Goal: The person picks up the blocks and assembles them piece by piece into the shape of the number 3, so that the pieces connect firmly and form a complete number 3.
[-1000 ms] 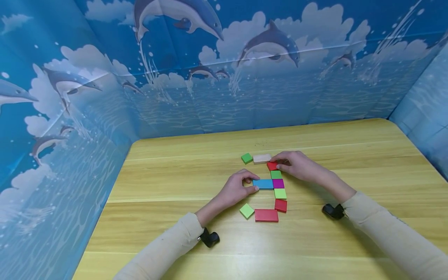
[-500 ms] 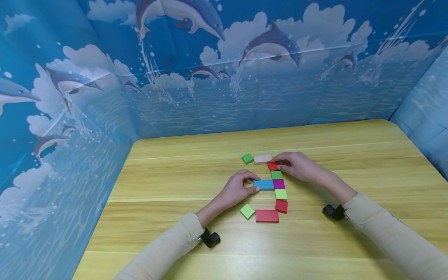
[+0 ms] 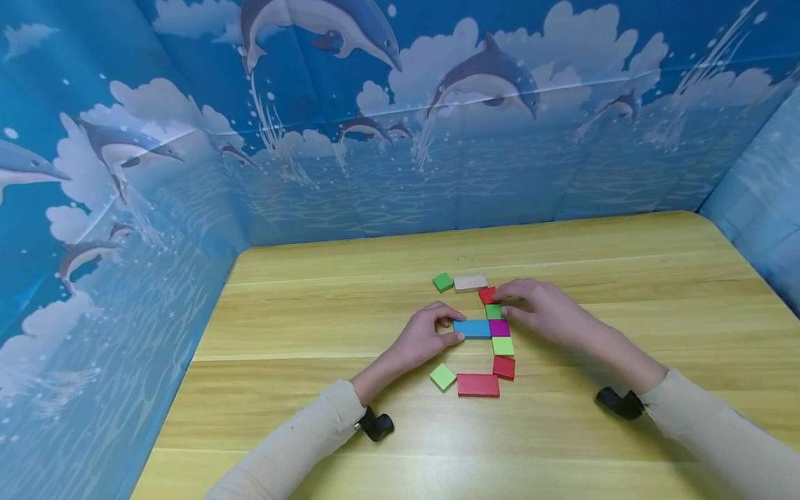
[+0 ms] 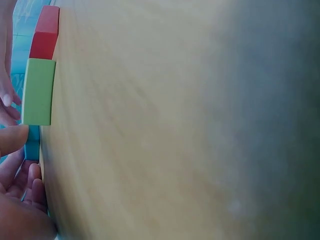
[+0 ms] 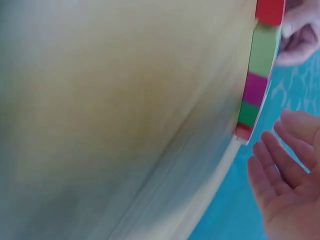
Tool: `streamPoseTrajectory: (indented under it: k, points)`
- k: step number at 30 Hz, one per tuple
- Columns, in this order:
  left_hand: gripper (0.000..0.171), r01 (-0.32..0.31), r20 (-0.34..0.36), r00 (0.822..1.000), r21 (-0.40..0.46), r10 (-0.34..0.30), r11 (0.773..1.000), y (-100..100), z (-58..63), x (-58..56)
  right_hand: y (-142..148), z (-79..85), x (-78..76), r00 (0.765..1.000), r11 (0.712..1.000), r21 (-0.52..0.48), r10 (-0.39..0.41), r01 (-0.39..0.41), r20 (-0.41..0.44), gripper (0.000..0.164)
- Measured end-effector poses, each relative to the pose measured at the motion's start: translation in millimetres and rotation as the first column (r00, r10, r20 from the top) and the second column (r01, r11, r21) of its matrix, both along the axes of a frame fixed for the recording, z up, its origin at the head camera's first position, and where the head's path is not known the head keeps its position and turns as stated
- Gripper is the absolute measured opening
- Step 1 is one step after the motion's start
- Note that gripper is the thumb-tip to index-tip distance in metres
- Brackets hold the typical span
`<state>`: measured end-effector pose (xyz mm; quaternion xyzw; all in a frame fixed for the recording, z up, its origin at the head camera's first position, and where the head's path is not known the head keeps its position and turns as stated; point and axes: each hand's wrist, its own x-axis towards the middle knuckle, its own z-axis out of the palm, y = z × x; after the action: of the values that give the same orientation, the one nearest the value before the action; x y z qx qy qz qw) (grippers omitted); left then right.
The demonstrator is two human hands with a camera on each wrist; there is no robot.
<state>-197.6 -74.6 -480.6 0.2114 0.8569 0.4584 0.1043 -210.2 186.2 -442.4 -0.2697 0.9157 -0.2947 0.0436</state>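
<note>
My left hand pinches the left end of a flat blue block between thumb and fingers. That block lies on the table with its right end against a purple block. Above the purple one are a green block and a tilted red block; below it come a lime block and a red square block. My right hand hovers by the upper red and green blocks, its fingers loosely bent. In the right wrist view its fingers stand apart from the row, holding nothing.
A whitish block and a turned green block lie at the row's top left. A long red block and a turned lime block lie at its lower left. A dolphin-print cloth hangs behind the wooden table.
My right hand has let go of the upper red block and drawn back a little to the right and toward me. My left hand keeps its grip on the blue block.
</note>
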Motion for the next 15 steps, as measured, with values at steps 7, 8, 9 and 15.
streamPoseTrajectory:
  k: [7, 8, 9, 15]
  points:
    - [0.024, -0.002, 0.006, 1.0, -0.006, 0.002, 1.0, 1.2, 1.8, 0.0, -2.9, -0.7, 24.8, 0.999, 0.998, 0.052, 0.045, -0.044, -0.017, 0.033]
    - [0.024, -0.002, 0.006, 1.0, -0.007, 0.003, 1.0, 1.4, 1.9, 0.1, -3.2, -1.2, 27.3, 0.999, 0.997, 0.06, 0.048, -0.047, -0.014, 0.034]
    - [0.024, -0.004, 0.006, 1.0, -0.008, 0.004, 1.0, 1.5, 2.0, 0.3, -3.9, -1.5, 29.6, 0.999, 0.997, 0.068, 0.046, -0.046, -0.01, 0.036]
    - [0.025, -0.007, 0.006, 1.0, -0.009, 0.007, 1.0, 1.4, 0.9, 0.7, -5.3, -5.4, 35.9, 0.999, 0.995, 0.093, 0.042, -0.042, 0.003, 0.039]
